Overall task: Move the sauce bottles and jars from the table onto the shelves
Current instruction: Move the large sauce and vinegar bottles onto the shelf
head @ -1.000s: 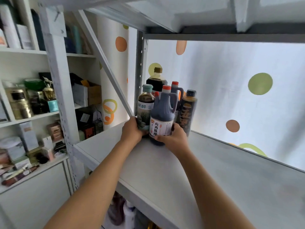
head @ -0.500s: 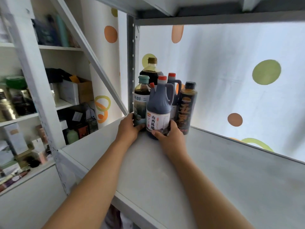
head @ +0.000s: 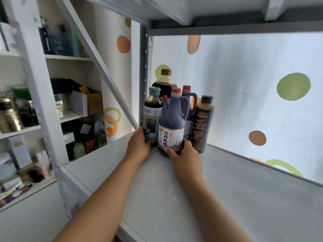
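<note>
Shelf (head: pixel 227 198): grey, bottles upright in back-left corner.
Jug (head: pixel 172 124): front of cluster, right hand (head: pixel 185 156) wrapped round base.
Green-cap bottle (head: pixel 152 112): beside jug, left hand (head: pixel 139 145) gripping base.

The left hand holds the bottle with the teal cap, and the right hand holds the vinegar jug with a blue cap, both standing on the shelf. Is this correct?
Not quite: the vinegar jug has a red cap, as the head view shows. The rest holds: left hand on the teal-capped bottle, right hand on the jug, both on the shelf.
</note>
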Demonstrator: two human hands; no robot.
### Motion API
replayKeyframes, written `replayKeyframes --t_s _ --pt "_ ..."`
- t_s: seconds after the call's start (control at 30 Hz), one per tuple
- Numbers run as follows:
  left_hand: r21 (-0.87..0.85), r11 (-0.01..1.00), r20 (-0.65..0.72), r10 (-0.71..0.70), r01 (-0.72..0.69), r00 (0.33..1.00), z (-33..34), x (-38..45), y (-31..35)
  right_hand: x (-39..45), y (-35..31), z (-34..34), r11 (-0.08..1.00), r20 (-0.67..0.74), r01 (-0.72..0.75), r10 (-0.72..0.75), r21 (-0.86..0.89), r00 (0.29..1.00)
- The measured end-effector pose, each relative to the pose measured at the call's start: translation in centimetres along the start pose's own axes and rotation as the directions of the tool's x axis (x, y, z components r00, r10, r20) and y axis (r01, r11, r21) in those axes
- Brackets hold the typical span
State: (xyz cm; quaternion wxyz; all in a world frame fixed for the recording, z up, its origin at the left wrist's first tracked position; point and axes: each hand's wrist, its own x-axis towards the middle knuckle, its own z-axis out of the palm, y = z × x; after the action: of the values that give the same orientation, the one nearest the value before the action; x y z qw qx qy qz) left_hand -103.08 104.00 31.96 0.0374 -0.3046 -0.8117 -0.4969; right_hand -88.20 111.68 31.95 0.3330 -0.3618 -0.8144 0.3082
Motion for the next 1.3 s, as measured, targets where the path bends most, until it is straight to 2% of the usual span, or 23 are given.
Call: replayKeyframes --t_s 0.27,0.57,0.67,0.77,0.87,1.0,1.1,1.2,1.3 --pt "-0.003 0.999 0.011 -0.041 0.041 0.999 -0.3 -0.4 0.2 0.2 0.7 0.0 0.999 0.026 0.03 -0.03 0.02 0.999" --pt "0.185 0.975 0.027 -0.13 0.122 0.991 -1.3 -2.1 0.2 0.0 0.4 -0.2 1.0 0.063 0.012 -0.011 -0.013 0.998" --pt "0.391 0.919 0.147 -0.108 0.042 0.983 -2.4 -4.8 1.1 -0.1 0.3 -0.4 0.999 0.116 0.019 -0.014 -0.041 0.993" --pt "0.57 0.811 0.344 -0.088 -0.133 0.935 -3.8 -8.0 1.3 -1.6 -0.6 -0.8 0.965 0.301 0.06 0.021 -0.256 0.953" --pt "0.621 0.756 0.454 -0.131 -0.208 0.881 -5.7 -10.9 1.4 -3.9 -1.2 -1.5 0.857 0.39 0.142 0.073 -0.495 0.918" --pt "0.62 0.752 0.469 -0.127 -0.223 0.874 -9.0 -16.4 2.2 -8.9 -2.2 -3.3 0.771 0.486 0.251 0.086 -0.586 0.87" --pt "0.579 0.765 0.431 0.006 -0.282 0.902 -11.0 -21.8 1.6 -13.9 -2.7 -4.9 0.774 0.559 0.325 0.045 -0.543 0.828" --pt "0.592 0.739 0.364 0.11 -0.321 0.925 -12.0 -27.3 -0.3 -19.2 -3.3 -6.6 0.764 0.571 0.387 -0.029 -0.516 0.82" --pt "0.538 0.799 0.349 0.08 -0.27 0.934 -12.9 -32.3 -0.8 -24.6 -3.8 -8.0 0.697 0.567 0.446 -0.069 -0.561 0.821"
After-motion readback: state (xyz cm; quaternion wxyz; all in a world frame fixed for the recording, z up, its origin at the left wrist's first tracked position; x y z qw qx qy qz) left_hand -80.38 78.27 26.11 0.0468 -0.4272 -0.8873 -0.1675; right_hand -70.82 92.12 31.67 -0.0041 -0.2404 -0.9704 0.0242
